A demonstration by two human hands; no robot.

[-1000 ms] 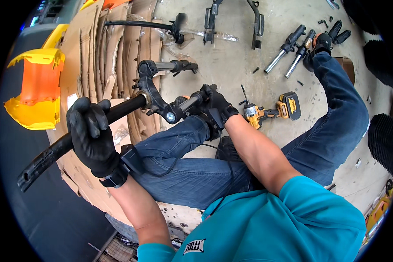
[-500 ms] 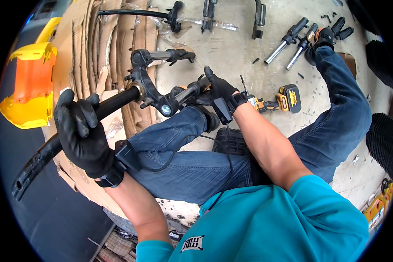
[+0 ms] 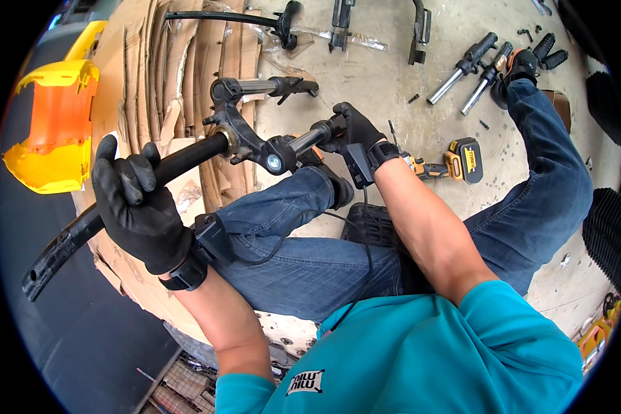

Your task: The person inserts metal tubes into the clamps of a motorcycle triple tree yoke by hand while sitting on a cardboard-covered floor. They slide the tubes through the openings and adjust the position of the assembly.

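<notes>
Floor: pale concrete across the upper half of the frame, with parts scattered on it.
Cardboard: torn, flattened sheets at upper left, under the fork.
Cover: an orange and yellow plastic shell at far left, beside the cardboard.
Fork: a black fork assembly in the upper centre, held just above the raised knee; its long black stem runs down to the lower left edge, and two chrome tubes point right.
Left hand: black glove, left of centre, closed round the black stem (thumb and forefinger lifted off it).
Right hand: black glove, upper centre, wrapped round the end of the nearer chrome tube.
Drill: yellow and black, lying on the floor right of the right wrist.
Fork tubes: two loose chrome legs at upper right, near the foot.
</notes>
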